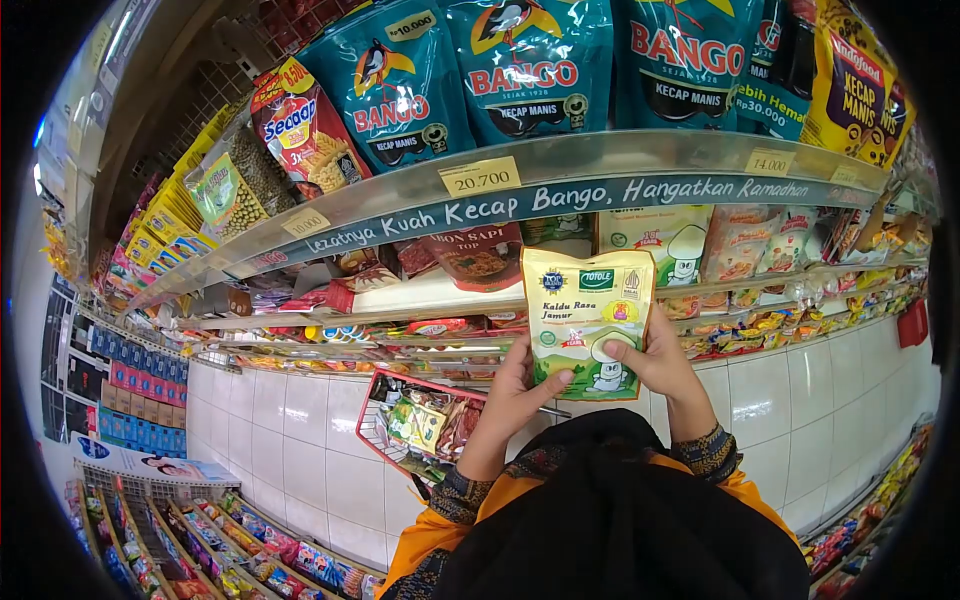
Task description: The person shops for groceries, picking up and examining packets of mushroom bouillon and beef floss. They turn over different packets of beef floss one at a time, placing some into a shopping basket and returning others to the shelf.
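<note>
While both hands are raised in front of the shelves, a yellow-green pouch [588, 322] labelled Kaldu Rasa Jamur stands upright between them, its printed face toward the camera. The left hand [517, 385] clasps the pouch's lower left corner, thumb laid across the front and fingers hidden behind. The right hand [655, 362] grips the lower right edge the same way, thumb pressed on the front near the mushroom picture. Both forearms rise from patterned cuffs and orange sleeves, wrists bent slightly inward. Behind the pouch runs a shelf rail [560, 200] under blue Bango pouches [530, 65]; a red shopping basket [425, 425] sits just left of the left forearm.
</note>
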Demonstrator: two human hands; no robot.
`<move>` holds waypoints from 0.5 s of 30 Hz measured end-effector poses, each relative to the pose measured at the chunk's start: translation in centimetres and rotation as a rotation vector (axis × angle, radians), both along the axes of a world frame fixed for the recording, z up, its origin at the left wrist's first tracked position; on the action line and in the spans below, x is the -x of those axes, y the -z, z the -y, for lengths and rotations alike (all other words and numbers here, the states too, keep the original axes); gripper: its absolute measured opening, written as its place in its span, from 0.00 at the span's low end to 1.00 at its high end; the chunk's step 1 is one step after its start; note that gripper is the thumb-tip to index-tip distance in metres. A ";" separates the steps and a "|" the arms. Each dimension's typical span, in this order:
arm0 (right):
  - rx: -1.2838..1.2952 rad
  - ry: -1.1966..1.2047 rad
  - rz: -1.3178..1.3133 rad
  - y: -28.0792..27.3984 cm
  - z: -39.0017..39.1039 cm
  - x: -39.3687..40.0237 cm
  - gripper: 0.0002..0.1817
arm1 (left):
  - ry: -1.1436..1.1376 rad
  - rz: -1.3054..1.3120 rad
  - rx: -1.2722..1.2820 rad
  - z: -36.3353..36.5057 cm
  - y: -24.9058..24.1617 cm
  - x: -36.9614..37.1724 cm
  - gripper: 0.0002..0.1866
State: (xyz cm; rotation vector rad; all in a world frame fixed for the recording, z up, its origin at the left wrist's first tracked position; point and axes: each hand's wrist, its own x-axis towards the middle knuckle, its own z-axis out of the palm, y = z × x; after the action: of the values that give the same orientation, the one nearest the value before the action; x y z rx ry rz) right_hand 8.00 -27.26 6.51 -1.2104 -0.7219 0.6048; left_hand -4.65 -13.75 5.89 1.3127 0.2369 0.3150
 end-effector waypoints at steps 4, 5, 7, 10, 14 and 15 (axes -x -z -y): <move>-0.040 -0.042 -0.070 -0.1 0.5 0.1 0.29 | 0.032 0.026 -0.037 0.4 0.2 0.3 0.24; -0.041 -0.042 -0.070 -0.3 0.6 -0.1 0.29 | 0.017 0.034 -0.041 0.6 0.3 0.5 0.23; -0.132 0.015 -0.086 -1.2 1.2 -0.7 0.29 | 0.011 0.017 -0.109 0.3 0.9 0.9 0.22; 0.022 0.005 0.002 -3.1 3.3 -1.7 0.29 | 0.013 -0.045 -0.325 -0.5 1.3 2.1 0.19; 0.202 -0.054 0.747 -4.8 4.1 -1.6 0.24 | 0.085 -0.003 -0.727 -1.4 0.5 2.7 0.16; 0.197 -0.027 0.842 -5.1 3.5 -1.0 0.19 | 0.091 0.045 -0.750 -1.2 0.0 2.5 0.15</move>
State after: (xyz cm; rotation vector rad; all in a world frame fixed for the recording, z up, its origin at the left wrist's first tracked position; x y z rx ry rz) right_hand 9.01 -30.73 11.64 -1.6535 -1.4038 0.1607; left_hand -7.17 -12.51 5.85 2.0460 0.0104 0.3713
